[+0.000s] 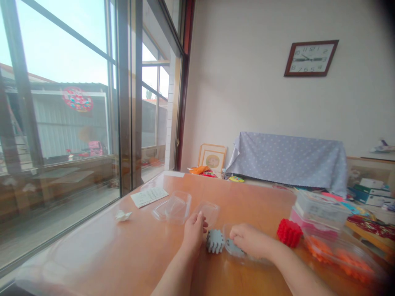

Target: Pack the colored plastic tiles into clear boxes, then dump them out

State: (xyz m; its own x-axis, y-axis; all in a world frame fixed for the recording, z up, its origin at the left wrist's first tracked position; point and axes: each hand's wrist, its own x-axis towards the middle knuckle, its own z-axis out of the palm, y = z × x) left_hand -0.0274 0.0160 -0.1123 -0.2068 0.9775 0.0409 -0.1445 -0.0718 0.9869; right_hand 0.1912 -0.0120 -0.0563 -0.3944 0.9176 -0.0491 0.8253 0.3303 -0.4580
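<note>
My left hand is closed, its fingers curled and thumb uppermost, beside a stack of grey notched pieces on the table. Behind its fingertips lies a clear plastic container; whether the hand grips it or something small, I cannot tell. My right hand reaches with bent fingers into a clear plastic tray holding flat grey pieces. What its closed fingertips pinch is hidden. The grey stack sits between the two hands, just left of the tray.
Farther left on the wooden table are clear containers, a paper sheet and a crumpled tissue. To the right stand a red stack, a clear box and a tray of orange pieces. Windows border the left.
</note>
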